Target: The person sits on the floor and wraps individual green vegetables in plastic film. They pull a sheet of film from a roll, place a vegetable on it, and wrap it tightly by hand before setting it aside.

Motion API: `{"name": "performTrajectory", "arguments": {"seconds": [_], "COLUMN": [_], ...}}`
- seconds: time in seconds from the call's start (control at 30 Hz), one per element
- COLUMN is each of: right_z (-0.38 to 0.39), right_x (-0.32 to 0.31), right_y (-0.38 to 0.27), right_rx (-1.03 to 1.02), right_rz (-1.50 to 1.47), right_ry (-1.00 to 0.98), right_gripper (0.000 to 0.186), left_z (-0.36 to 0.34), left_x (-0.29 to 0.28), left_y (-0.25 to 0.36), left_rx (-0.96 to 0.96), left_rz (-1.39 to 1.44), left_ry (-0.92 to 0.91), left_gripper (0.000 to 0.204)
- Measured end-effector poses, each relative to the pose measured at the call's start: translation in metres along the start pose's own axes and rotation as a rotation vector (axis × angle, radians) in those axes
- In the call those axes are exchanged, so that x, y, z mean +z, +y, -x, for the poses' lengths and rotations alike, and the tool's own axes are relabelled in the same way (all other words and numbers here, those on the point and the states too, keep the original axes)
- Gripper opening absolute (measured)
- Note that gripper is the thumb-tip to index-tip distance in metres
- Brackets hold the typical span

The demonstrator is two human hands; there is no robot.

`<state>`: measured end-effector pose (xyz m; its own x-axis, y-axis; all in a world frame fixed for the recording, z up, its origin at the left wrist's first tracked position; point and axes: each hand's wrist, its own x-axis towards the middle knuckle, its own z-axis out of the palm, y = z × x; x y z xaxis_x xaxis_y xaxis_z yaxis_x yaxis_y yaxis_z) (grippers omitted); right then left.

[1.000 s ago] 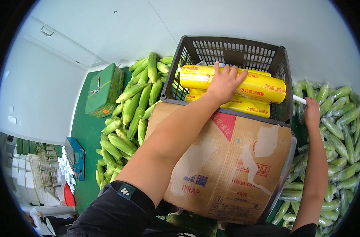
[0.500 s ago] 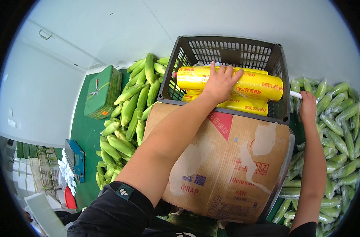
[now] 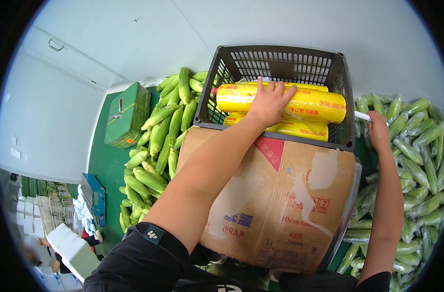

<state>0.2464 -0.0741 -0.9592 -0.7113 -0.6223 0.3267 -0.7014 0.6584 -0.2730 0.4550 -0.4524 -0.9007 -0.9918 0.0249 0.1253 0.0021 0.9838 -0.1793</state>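
A black plastic crate [image 3: 280,58] holds several yellow film rolls [image 3: 300,104]. My left hand [image 3: 270,102] grips the top roll from above, fingers spread and curved over it. At the crate's right, my right hand [image 3: 378,127] is closed on a white rod [image 3: 362,117] that sticks out at the roll's end. Below the crate, a worn brown cardboard box [image 3: 275,204] lies under my left forearm, over a metal surface.
Bare corn [image 3: 161,134] lies piled left, plastic-wrapped corn [image 3: 416,160] right. A green box [image 3: 127,114] and a blue tray [image 3: 93,199] sit on the green surface [image 3: 107,165]. At lower left a co-worker [image 3: 37,258] is beside a white foam box [image 3: 73,250].
Both my hands, the roll and the crate sit slightly further left in view. A co-worker with a white box has come into view at the lower left.
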Motion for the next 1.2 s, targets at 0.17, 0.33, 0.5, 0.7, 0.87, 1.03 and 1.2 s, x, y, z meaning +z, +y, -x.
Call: {"name": "performTrajectory", "arguments": {"seconds": [0.17, 0.33, 0.5, 0.7, 0.87, 1.03, 1.2], "right_z": [-0.006, -0.017, -0.017, -0.027, -0.033, -0.041, -0.033], "right_x": [0.002, 0.001, 0.000, -0.001, -0.033, -0.049, -0.015], "right_y": [-0.019, -0.061, -0.055, -0.061, -0.079, -0.127, -0.186], "right_rx": [-0.047, -0.038, -0.016, -0.010, 0.202, 0.026, -0.260], "right_rz": [-0.003, -0.067, -0.139, -0.143, -0.054, 0.030, -0.003], "right_ry": [0.026, -0.012, -0.066, -0.122, -0.293, 0.029, -0.007], "right_gripper": [0.021, 0.025, 0.037, 0.061, 0.047, 0.026, 0.033], "left_z": [0.003, 0.006, -0.001, 0.001, 0.001, 0.001, -0.006], "left_x": [-0.001, 0.001, -0.001, 0.005, 0.008, 0.014, 0.015], "left_y": [-0.001, -0.002, 0.000, 0.001, -0.004, -0.008, -0.012], "left_rx": [-0.004, -0.008, 0.009, -0.018, 0.049, -0.041, -0.087], "left_rz": [-0.010, -0.005, 0.030, 0.105, 0.221, 0.336, 0.388], "left_ry": [-0.015, -0.019, -0.062, -0.077, 0.018, 0.090, -0.003], "left_gripper": [0.099, 0.099, 0.104, 0.104, 0.092, 0.085, 0.086]}}
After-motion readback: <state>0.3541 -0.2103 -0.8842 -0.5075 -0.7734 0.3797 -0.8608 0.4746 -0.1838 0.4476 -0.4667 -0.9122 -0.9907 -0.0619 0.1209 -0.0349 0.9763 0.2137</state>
